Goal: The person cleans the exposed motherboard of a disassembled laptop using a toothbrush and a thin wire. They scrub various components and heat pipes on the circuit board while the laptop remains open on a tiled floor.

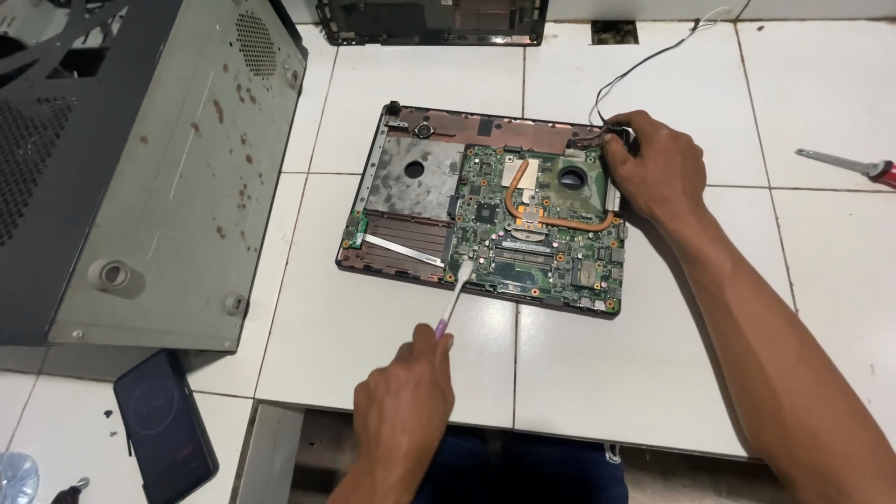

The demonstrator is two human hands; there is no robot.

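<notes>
Brush head on near edge of opened laptop base

The left hand [403, 411] gripped a purple-handled white toothbrush [455, 294], long axis running near-to-far, bristles touching the green circuit board [546, 233]; the right hand [653, 163] was closed on the black laptop chassis [485, 210] at its far right corner

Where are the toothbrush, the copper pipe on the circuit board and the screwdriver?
toothbrush [455, 297]: head view, middle of its handle.
copper pipe [511, 193]: head view, its left bend.
screwdriver [840, 162]: head view, its metal shaft.
</notes>
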